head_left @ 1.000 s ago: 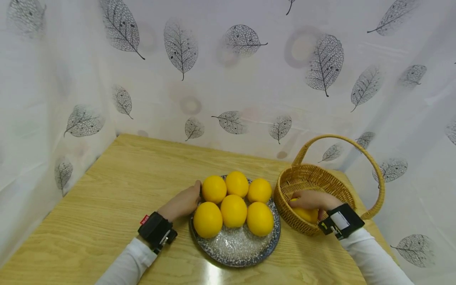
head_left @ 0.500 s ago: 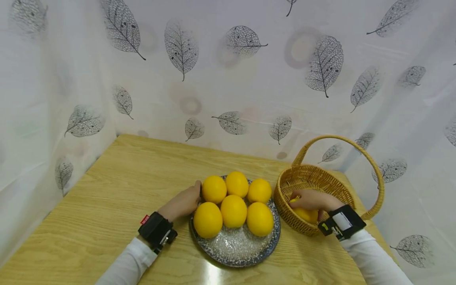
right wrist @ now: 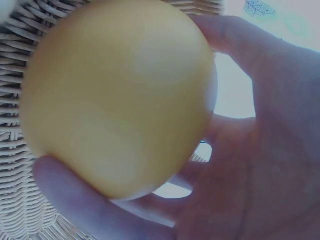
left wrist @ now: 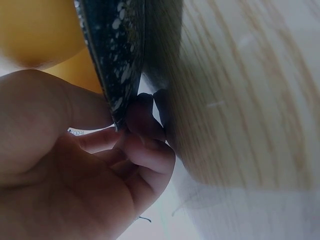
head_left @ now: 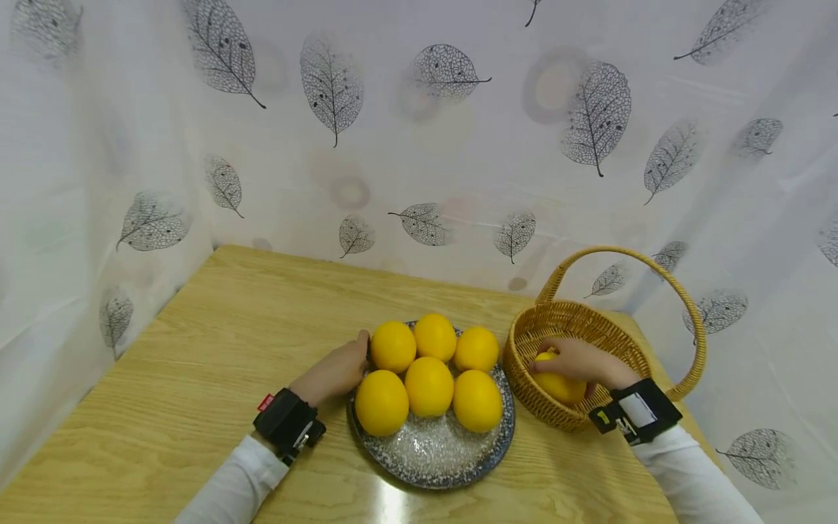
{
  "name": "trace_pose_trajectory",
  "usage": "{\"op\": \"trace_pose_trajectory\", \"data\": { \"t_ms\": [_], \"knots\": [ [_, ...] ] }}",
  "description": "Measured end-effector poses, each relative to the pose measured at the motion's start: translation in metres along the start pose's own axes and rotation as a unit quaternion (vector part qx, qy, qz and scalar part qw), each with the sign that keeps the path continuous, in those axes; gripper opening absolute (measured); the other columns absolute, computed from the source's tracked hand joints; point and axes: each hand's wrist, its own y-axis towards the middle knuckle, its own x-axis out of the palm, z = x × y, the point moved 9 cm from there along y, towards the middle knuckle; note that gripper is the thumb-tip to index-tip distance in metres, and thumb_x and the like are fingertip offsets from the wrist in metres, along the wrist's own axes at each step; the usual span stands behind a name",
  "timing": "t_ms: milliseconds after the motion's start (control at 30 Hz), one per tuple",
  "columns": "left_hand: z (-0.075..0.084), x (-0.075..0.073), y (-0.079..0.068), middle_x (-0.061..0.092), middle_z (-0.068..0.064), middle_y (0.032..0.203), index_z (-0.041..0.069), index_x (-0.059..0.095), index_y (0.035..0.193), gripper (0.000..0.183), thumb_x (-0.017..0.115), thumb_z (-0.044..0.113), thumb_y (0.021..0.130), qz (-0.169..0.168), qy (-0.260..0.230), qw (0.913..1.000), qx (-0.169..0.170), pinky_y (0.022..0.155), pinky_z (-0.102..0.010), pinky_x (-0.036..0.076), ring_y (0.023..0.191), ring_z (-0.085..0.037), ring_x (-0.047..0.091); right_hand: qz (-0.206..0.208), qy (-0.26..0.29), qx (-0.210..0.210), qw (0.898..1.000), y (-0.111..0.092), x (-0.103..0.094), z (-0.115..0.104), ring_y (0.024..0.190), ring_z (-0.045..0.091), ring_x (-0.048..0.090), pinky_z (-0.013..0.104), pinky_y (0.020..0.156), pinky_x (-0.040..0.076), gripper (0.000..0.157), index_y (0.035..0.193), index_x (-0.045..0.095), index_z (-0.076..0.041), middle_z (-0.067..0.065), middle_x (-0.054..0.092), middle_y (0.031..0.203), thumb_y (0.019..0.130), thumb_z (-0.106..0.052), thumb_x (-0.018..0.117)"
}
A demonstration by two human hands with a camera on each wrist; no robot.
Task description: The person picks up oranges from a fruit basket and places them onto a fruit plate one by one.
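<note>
My left hand (head_left: 337,372) pinches the left rim of a dark speckled plate (head_left: 432,466); in the left wrist view the thumb lies on top and curled fingers (left wrist: 150,150) are under the edge. Several oranges (head_left: 429,387) sit together on the plate's far half. Inside a wicker basket (head_left: 543,415) on the right, my right hand (head_left: 579,358) grips another orange (head_left: 559,382). The right wrist view shows this orange (right wrist: 115,100) held between thumb and fingers, close to the woven wall (right wrist: 15,175).
The basket's tall arched handle (head_left: 697,327) rises over its opening. The wooden table (head_left: 216,349) extends to the left, and a leaf-patterned curtain (head_left: 458,160) hangs behind it and at both sides.
My right hand has risen slightly inside the basket with the orange, and more of the orange shows. The left hand and the plate have stayed in place.
</note>
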Motion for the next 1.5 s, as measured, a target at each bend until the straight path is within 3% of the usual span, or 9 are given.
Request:
{"op": "trace_pose_trajectory", "data": {
  "t_ms": [267,467,700,900,1000,1267,1500],
  "knots": [
    [0.0,0.001,-0.001,0.054,-0.039,0.137,-0.021,0.025,0.148,0.056,0.049,0.003,0.103,-0.005,0.007,1.0,-0.002,0.108,-0.056,0.046,0.127,-0.045,0.057,0.031,-0.001,-0.008,1.0,-0.005,-0.007,-0.009,0.091,0.027,0.061,0.037,0.05,0.055,0.053,0.132,0.059,-0.007,0.025,0.062,0.13,0.095,-0.044,0.066],
    [0.001,0.0,0.0,0.063,-0.032,0.121,-0.017,0.034,0.141,0.046,0.05,0.002,0.102,-0.001,0.003,1.0,-0.002,0.096,-0.051,0.053,0.11,-0.036,0.065,0.04,-0.007,-0.008,0.999,-0.007,-0.009,-0.01,0.086,0.024,0.06,0.037,0.051,0.055,0.055,0.135,0.058,-0.007,0.024,0.062,0.13,0.096,-0.045,0.065],
    [0.0,0.001,0.0,0.063,-0.032,0.12,-0.016,0.035,0.141,0.045,0.05,0.001,0.101,-0.004,0.001,1.0,-0.005,0.094,-0.051,0.053,0.108,-0.035,0.065,0.056,-0.009,-0.017,0.998,-0.01,-0.01,-0.013,0.078,0.021,0.06,0.038,0.051,0.056,0.057,0.135,0.058,-0.005,0.024,0.064,0.127,0.096,-0.046,0.065],
    [0.001,0.0,0.001,0.064,-0.022,0.102,-0.011,0.041,0.13,0.032,0.051,0.0,0.101,0.001,-0.002,1.0,-0.001,0.081,-0.044,0.053,0.089,-0.026,0.06,0.094,-0.04,-0.032,0.994,-0.018,-0.016,-0.021,0.074,0.019,0.058,0.035,0.057,0.051,0.063,0.137,0.057,-0.002,0.017,0.067,0.108,0.095,-0.048,0.066],
    [0.001,0.0,0.001,0.064,-0.022,0.103,-0.011,0.041,0.13,0.033,0.051,0.0,0.101,0.001,-0.002,1.0,-0.002,0.081,-0.044,0.053,0.089,-0.026,0.06,0.114,-0.06,-0.037,0.991,-0.022,-0.021,-0.025,0.078,0.02,0.057,0.032,0.063,0.045,0.063,0.134,0.06,-0.002,0.014,0.067,0.104,0.095,-0.05,0.066],
    [0.001,0.001,0.001,0.064,-0.023,0.103,-0.012,0.041,0.13,0.033,0.051,-0.001,0.101,0.002,0.0,1.0,0.001,0.082,-0.044,0.053,0.091,-0.027,0.061,0.133,-0.055,-0.043,0.989,-0.038,-0.027,-0.035,0.084,0.022,0.059,0.034,0.067,0.047,0.06,0.132,0.062,-0.004,0.019,0.068,0.117,0.095,-0.051,0.066],
    [0.001,0.001,-0.001,0.063,-0.033,0.121,-0.018,0.034,0.141,0.047,0.05,-0.001,0.101,0.005,0.005,1.0,0.005,0.095,-0.051,0.054,0.109,-0.035,0.065,0.147,-0.055,-0.043,0.987,-0.051,-0.026,-0.047,0.094,0.025,0.063,0.039,0.072,0.05,0.059,0.133,0.063,-0.013,0.022,0.063,0.129,0.094,-0.057,0.064]
  ]
}}
